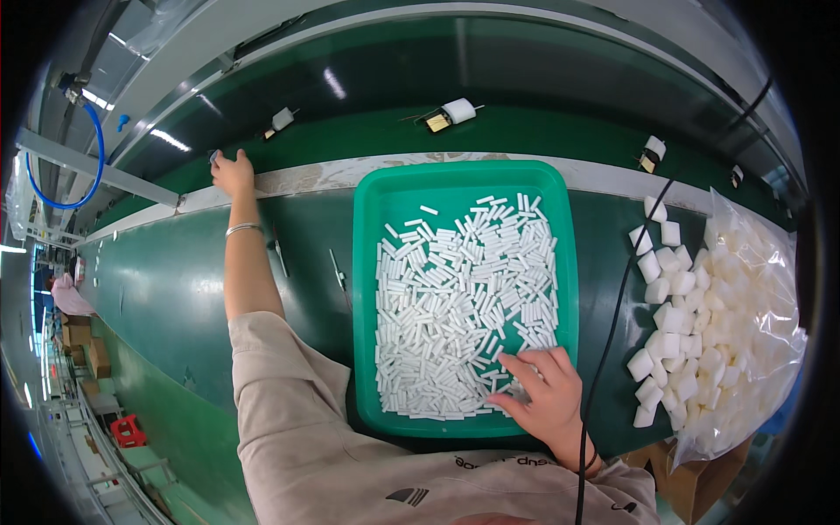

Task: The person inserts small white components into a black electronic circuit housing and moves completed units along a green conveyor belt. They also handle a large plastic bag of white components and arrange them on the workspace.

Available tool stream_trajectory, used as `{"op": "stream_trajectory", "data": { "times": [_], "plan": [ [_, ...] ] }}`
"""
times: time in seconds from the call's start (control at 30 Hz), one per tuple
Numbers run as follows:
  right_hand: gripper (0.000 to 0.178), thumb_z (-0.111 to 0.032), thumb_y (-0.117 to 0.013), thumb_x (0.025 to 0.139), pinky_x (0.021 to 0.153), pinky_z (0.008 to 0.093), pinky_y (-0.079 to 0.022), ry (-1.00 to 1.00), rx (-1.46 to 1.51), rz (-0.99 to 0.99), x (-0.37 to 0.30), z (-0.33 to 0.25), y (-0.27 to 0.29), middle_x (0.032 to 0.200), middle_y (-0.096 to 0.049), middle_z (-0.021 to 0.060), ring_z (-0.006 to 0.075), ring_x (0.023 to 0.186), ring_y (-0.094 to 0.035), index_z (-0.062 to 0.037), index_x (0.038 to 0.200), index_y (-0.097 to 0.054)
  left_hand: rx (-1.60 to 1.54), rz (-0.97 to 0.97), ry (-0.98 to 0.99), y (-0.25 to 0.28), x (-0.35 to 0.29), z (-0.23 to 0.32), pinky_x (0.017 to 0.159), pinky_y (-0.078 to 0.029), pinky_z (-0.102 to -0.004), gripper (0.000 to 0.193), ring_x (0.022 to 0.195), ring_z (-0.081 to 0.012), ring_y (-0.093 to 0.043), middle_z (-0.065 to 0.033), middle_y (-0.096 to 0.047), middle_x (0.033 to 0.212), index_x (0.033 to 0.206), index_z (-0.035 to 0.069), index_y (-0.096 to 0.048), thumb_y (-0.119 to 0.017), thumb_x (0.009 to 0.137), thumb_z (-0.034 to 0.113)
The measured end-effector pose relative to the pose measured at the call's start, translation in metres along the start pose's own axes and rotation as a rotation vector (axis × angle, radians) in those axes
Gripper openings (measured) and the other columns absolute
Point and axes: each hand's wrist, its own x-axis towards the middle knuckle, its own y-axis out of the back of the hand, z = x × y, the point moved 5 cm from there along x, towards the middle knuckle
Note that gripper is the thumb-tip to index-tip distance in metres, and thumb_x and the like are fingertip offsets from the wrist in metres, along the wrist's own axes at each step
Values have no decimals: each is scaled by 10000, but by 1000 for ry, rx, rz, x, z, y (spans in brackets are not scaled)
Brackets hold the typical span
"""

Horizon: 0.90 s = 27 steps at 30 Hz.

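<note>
My left hand reaches over the pale ledge to the dark green belt at the far left. Its fingers are bent around a small greyish thing, mostly hidden and too small to name. Over the near right part of a green tray, my right hand has thumb and forefinger apart, close to the small white tubes that cover most of the tray's bottom. No tube shows clearly in its grasp.
Small assemblies with white cylinders, such as one, lie along the belt. White foam-like blocks spill from a clear bag at right. A black cable hangs in front. Two thin tools lie left of the tray.
</note>
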Motion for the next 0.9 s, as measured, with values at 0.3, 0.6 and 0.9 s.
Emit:
{"op": "stream_trajectory", "data": {
  "times": [0.3, 0.6, 0.9],
  "plan": [
    [215, -118, -707, 594, 576, 293, -419, -27, -18, -187, 3, 4, -12, 733, -519, 10, 191, 694, -495, -98, 776, -595, 394, -152, 16, -3, 44, -56, 953, -227, -533, 554, 1244, -386, -199, -126, -468, 1240, 1303, 289, -341, -285, 838, 586],
    [200, -54, -680, 597, 582, 298, -417, -26, -9, -232, 11, 0, -19, 725, -508, 21, 200, 685, -496, -83, 758, -565, -43, -131, -162, 4, 59, -17, 717, -468, -332, 213, 787, -213, -620, -35, -650, 852, 911, 161, -623, -590, 774, 321],
    [215, -23, -663, 585, 632, 313, -415, 28, 63, -14, -1, 1, -13, 770, -554, 33, 229, 712, -517, -75, 744, -528, -14, -240, -404, 23, 38, 20, 811, -421, -354, 363, 909, -270, -577, -89, -630, 955, 1076, 133, -535, -569, 782, 344]
  ]
}}
